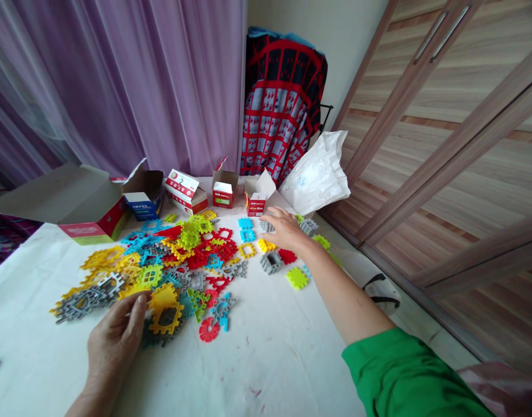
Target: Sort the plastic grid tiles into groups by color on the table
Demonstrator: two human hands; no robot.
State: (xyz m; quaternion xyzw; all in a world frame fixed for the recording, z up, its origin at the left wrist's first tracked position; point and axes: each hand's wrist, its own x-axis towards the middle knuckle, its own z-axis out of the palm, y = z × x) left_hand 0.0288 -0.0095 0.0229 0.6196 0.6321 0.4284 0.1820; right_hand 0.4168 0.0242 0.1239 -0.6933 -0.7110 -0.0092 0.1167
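Note:
My left hand (118, 330) is at the front left edge of a pile of colourful notched plastic pieces. Its thumb and fingers are pressed together beside a yellow piece (163, 296); whether they grip anything is hidden. On the far side, my right hand (285, 230) reaches over the sorted pieces, fingers spread and partly bent, by a grey stack (266, 226). Around it lie blue pieces (247, 235), yellow pieces (266, 245), a red piece (287, 256), a grey block (272, 263) and a lime green piece (297, 278).
Along the back stand a large open box (90, 230), a blue box (144, 207), a white and red box (186, 194) and two small red boxes (222, 196), (255, 204). A white bag (318, 174) leans at the back right. Wooden cabinets rise at the right.

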